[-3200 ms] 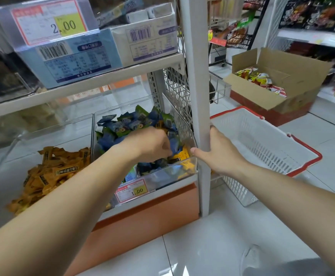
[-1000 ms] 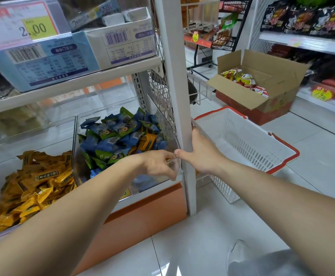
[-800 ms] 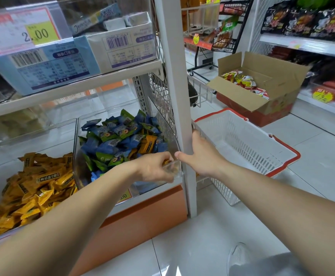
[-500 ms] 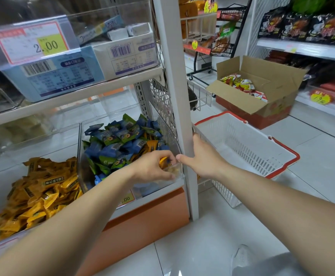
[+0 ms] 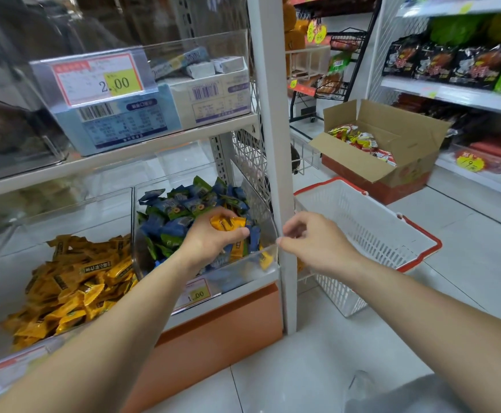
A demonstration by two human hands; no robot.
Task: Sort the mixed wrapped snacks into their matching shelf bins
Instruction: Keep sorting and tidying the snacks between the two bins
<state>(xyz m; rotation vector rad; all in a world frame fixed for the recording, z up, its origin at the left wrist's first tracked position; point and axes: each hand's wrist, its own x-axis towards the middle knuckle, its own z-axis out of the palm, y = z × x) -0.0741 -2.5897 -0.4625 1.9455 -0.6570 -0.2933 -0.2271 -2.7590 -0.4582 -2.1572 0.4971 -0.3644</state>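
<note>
My left hand (image 5: 213,236) is inside the clear right-hand bin (image 5: 268,251) and grips a bunch of yellow wrapped snacks (image 5: 227,223) above the blue and green snacks (image 5: 177,210). A few more yellow packets (image 5: 265,257) lie against that bin's front wall. To the left, another clear bin (image 5: 64,201) holds a pile of yellow snacks (image 5: 70,281). My right hand (image 5: 309,239) hovers just right of the white shelf post (image 5: 273,144), fingers loosely curled, thumb tip at the bin's front corner, holding nothing.
A white shopping basket with a red rim (image 5: 371,234) stands on the floor right of the post. An open cardboard box (image 5: 407,150) of snack packs sits behind it. Upper shelf carries boxes and a 2.00 price tag (image 5: 100,81). More shelves at far right.
My left hand has lifted from the bin's front corner with yellow packets in its grip. My right hand has come off the post, its fingers now curled loosely.
</note>
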